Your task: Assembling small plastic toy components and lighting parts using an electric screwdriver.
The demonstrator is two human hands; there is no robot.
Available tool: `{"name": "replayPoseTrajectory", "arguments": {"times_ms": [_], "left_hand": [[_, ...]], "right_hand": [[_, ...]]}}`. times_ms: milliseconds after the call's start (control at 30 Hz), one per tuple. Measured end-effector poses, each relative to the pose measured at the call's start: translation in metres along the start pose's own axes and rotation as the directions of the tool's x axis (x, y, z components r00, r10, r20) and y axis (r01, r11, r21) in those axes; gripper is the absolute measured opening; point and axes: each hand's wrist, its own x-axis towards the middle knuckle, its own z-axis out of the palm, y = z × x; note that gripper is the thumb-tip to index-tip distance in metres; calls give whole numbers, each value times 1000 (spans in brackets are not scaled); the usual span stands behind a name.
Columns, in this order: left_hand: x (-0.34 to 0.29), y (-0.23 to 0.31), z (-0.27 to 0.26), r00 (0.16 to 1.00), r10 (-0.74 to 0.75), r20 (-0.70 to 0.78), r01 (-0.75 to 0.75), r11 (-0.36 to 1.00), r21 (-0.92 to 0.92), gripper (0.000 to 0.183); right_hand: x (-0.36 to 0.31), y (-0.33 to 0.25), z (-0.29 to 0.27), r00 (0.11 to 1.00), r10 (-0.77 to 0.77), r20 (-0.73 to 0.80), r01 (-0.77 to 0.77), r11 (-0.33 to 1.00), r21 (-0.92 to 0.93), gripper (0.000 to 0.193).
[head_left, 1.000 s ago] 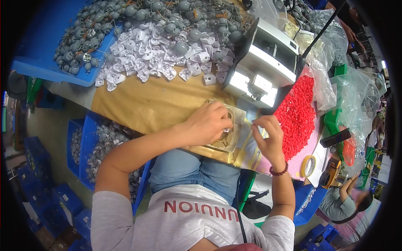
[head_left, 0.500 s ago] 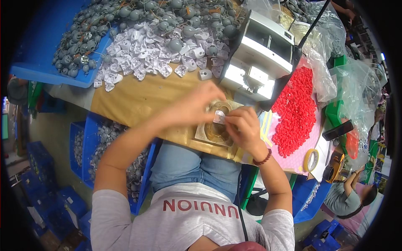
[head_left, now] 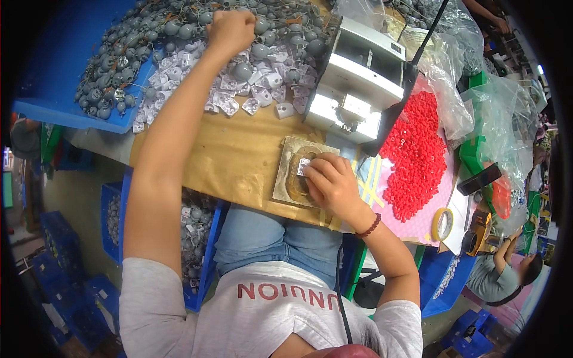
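Observation:
My right hand (head_left: pixel 332 182) pinches a small white plastic part (head_left: pixel 304 167) over the ring-shaped hollow of a square metal block (head_left: pixel 282 179) at the table's front edge. Far off, my left hand (head_left: pixel 231 33) is stretched into a heap of grey round parts with thin wires (head_left: pixel 173 28). Its fingers are curled down among them, and what lies between the fingertips is hidden. Below that hand, many white plastic housings (head_left: pixel 228 104) lie loose on the brown table covering (head_left: pixel 233 140).
A white and grey machine (head_left: pixel 358 77) stands behind the block. Right of it lie a heap of small red parts (head_left: pixel 418 155) and a yellow tape roll (head_left: pixel 442 224). A blue bin (head_left: pixel 65 113) is at the left, and a dark phone (head_left: pixel 479 179) at the right.
My left hand has gone from beside the metal block up to the grey parts at the back. The right hand stays at the block with the white part.

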Motion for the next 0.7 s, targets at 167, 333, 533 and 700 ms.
{"name": "replayPoseTrajectory", "arguments": {"times_ms": [167,333,533,700], "left_hand": [[15,-13,-45,998,17,-64,-58,679,-732,22],[-38,39,-115,971,75,227,108,711,-695,39],[-78,27,-68,807,250,535,74,856,-512,17],[-114,11,-55,765,327,556,135,762,-633,17]], "right_hand": [[-5,2,7,998,48,-39,-45,996,80,33],[13,-7,-16,978,167,-126,-129,955,268,37],[43,-7,-35,970,164,-181,-97,938,333,28],[85,-6,-31,974,62,-220,0,963,268,28]]}}
